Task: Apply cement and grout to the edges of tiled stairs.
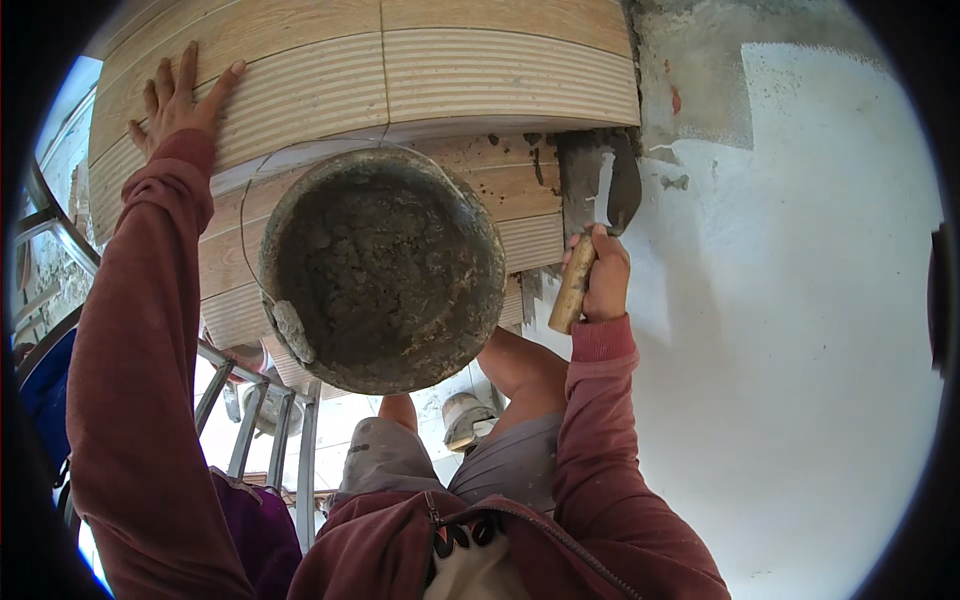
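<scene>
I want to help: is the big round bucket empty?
No, the bucket holds dark grey mortar nearly to its rim.

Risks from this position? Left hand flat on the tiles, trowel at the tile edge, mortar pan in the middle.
1. The mortar pan sits high by the person's knees with open scaffold bars below; a knock might tip it over the side.
2. The left hand presses the top tile; if the bed is wet, the tile may shift.
3. The right hand works the trowel at the tile edge; mortar could smear the white wall.
</scene>
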The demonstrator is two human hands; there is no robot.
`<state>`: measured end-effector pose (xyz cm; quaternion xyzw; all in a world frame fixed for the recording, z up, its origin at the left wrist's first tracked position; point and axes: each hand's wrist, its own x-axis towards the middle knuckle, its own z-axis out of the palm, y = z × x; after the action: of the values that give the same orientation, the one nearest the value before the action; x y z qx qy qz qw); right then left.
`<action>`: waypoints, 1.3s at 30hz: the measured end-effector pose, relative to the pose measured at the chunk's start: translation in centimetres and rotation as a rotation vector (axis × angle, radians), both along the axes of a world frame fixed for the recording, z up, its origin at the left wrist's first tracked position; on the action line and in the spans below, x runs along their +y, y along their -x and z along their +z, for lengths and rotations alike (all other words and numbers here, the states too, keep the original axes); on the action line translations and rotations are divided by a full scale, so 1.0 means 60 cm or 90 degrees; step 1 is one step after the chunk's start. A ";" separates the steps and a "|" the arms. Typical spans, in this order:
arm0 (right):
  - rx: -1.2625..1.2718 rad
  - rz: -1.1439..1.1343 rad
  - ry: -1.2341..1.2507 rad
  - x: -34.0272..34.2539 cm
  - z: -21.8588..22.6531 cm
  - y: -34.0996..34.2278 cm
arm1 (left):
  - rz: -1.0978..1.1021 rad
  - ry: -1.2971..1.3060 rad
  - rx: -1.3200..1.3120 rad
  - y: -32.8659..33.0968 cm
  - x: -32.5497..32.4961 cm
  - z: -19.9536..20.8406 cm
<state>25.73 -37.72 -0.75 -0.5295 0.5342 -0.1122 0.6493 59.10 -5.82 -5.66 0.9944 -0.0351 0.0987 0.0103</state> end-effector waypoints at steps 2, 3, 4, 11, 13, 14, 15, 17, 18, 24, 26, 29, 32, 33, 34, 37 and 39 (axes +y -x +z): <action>0.043 0.049 -0.035 0.001 -0.013 0.001 | 0.004 0.007 -0.002 -0.003 0.001 0.000; 0.042 0.047 -0.035 0.009 -0.017 0.009 | 0.005 0.004 0.001 0.000 0.001 -0.001; 0.081 0.079 -0.044 0.022 -0.018 0.020 | 0.009 0.002 0.005 0.002 0.002 -0.003; 0.082 -0.003 0.058 0.003 -0.010 0.003 | 0.005 -0.011 0.000 0.000 -0.002 -0.001; 0.037 -0.006 0.038 0.001 -0.012 -0.002 | -0.005 -0.004 -0.015 -0.002 0.002 -0.006; 0.039 -0.007 0.038 0.002 -0.012 -0.007 | -0.006 -0.004 -0.014 -0.003 0.003 -0.007; 0.031 -0.021 0.029 0.006 -0.013 -0.012 | -0.005 -0.004 -0.016 -0.003 0.004 -0.007; 0.023 -0.032 0.020 0.010 -0.014 -0.014 | 0.000 -0.005 -0.017 -0.002 0.004 -0.007; 0.062 0.026 -0.001 0.012 -0.016 -0.009 | -0.001 -0.004 -0.015 -0.001 0.004 -0.007; 0.074 0.006 0.062 0.013 -0.022 0.001 | -0.005 -0.012 -0.017 0.000 0.004 -0.001; 0.066 -0.002 0.074 0.004 -0.022 -0.010 | -0.007 -0.005 -0.020 -0.001 -0.001 -0.002; 0.088 0.037 0.041 0.008 -0.025 -0.013 | -0.011 -0.017 -0.022 -0.003 0.005 -0.007; 0.124 0.087 0.013 0.023 -0.038 -0.007 | -0.001 -0.010 -0.008 -0.005 0.007 -0.006; 0.132 0.087 0.026 0.025 -0.043 -0.004 | -0.005 -0.015 -0.014 -0.005 0.006 -0.007; 0.132 0.089 0.027 0.017 -0.045 -0.003 | -0.008 -0.020 -0.020 -0.004 0.003 -0.007; 0.124 0.064 0.061 -0.014 -0.047 -0.010 | -0.014 -0.014 -0.018 -0.004 0.002 -0.005; 0.127 0.024 0.051 -0.022 -0.046 -0.013 | -0.010 -0.010 -0.012 -0.002 0.001 -0.003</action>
<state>26.53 -39.06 -3.52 -0.5736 0.5814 -0.0676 0.5731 59.23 -5.77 -5.85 0.9932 -0.0434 0.1076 0.0029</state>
